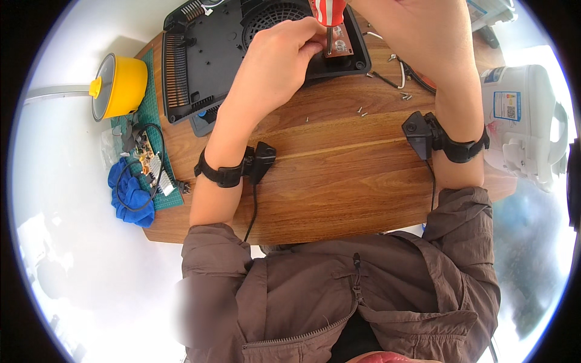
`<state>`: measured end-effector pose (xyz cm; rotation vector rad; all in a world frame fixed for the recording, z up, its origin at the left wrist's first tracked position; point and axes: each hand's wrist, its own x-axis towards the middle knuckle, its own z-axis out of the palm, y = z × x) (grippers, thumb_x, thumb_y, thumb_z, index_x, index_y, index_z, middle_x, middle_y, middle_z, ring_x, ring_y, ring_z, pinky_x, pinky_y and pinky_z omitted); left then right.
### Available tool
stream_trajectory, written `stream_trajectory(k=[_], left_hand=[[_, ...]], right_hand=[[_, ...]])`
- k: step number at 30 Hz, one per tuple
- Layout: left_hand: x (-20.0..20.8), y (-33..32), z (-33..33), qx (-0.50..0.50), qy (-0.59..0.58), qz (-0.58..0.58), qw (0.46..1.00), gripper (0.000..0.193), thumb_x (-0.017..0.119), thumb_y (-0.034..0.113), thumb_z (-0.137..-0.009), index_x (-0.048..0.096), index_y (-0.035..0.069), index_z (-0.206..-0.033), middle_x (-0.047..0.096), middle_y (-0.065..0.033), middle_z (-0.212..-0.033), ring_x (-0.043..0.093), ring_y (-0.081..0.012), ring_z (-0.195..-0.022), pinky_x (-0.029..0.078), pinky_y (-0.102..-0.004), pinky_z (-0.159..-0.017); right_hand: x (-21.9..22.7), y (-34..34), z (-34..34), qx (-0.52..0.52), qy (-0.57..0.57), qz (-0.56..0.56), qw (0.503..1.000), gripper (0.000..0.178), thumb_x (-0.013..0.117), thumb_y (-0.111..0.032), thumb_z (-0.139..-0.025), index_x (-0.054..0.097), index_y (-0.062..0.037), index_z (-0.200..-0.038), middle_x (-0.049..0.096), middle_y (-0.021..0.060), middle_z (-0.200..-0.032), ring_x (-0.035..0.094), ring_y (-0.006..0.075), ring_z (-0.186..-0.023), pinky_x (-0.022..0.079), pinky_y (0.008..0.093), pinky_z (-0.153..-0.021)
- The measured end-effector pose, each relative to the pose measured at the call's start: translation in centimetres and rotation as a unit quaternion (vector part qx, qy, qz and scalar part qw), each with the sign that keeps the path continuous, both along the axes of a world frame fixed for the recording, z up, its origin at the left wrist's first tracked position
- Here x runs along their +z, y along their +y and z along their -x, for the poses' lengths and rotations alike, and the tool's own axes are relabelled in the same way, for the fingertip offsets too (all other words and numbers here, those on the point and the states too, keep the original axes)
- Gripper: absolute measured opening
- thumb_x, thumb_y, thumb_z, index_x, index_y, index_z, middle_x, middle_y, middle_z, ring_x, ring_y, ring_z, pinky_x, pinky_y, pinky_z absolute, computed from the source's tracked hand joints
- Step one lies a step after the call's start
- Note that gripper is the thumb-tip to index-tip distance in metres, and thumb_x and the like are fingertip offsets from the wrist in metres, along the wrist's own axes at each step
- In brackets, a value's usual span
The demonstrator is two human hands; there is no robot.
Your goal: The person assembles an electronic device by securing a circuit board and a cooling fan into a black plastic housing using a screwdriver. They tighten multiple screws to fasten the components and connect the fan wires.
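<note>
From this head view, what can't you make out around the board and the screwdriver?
- Screwdriver tip: hidden in the head view behind the left hand.
- Right hand: its fingers are cut off by the top edge, so its grip is unseen.
- Small board: mostly covered by both hands.
- Loose screws on the table: too small to tell their type.

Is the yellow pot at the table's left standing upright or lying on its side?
On its side: the yellow pot shows its lidded mouth facing left.
</note>
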<state>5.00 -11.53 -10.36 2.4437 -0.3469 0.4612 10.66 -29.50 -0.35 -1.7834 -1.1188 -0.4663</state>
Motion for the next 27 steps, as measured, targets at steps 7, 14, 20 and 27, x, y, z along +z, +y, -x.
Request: stream_trajectory(k=[7, 14, 20, 27], left_hand=[[1.0, 0.3, 0.5, -0.009, 0.003, -0.006, 1.000, 0.019, 0.075, 0.008, -0.090, 0.070, 0.003, -0.107, 0.073, -0.0088, -0.099, 0.071, -0.0237, -0.087, 0.055, -0.0314, -0.079], [0.1, 0.4, 0.3, -0.027, -0.034, -0.042, 0.998, 0.021, 0.079, 0.009, -0.084, 0.070, 0.003, -0.102, 0.068, -0.0099, -0.097, 0.065, -0.0275, -0.089, 0.053, -0.0351, -0.078], [-1.0, -0.1, 0.0, -0.022, -0.049, -0.021, 0.998, 0.017, 0.079, 0.006, -0.083, 0.071, 0.002, -0.098, 0.068, -0.0096, -0.096, 0.063, -0.0281, -0.089, 0.053, -0.0362, -0.078], [-1.3, 0.0, 0.1, -0.017, -0.050, 0.005, 0.999, 0.016, 0.078, 0.005, -0.084, 0.070, 0.000, -0.097, 0.068, -0.0080, -0.093, 0.063, -0.0244, -0.080, 0.052, -0.0334, -0.072]], right_hand=[[-2.4, 0.1, -3.2, 0.066, -0.033, -0.051, 0.996, 0.043, 0.074, 0.000, -0.088, 0.066, -0.0059, -0.129, 0.054, 0.0036, -0.077, 0.048, 0.0113, -0.065, 0.045, 0.0252, -0.061], [-2.5, -0.5, -4.3, 0.043, -0.134, -0.034, 0.989, 0.037, 0.066, 0.003, -0.092, 0.066, -0.0001, -0.129, 0.064, 0.0068, -0.096, 0.058, 0.0140, -0.077, 0.047, 0.0262, -0.068], [-1.7, -0.4, -4.7, 0.151, -0.163, -0.056, 0.973, 0.034, 0.065, 0.003, -0.092, 0.067, -0.0002, -0.127, 0.066, 0.0075, -0.107, 0.059, 0.0137, -0.084, 0.049, 0.0242, -0.074], [-0.7, 0.6, -1.6, 0.128, 0.145, -0.190, 0.962, 0.030, 0.072, 0.000, -0.089, 0.071, -0.0018, -0.119, 0.063, 0.0052, -0.099, 0.057, 0.0116, -0.083, 0.045, 0.0241, -0.071]])
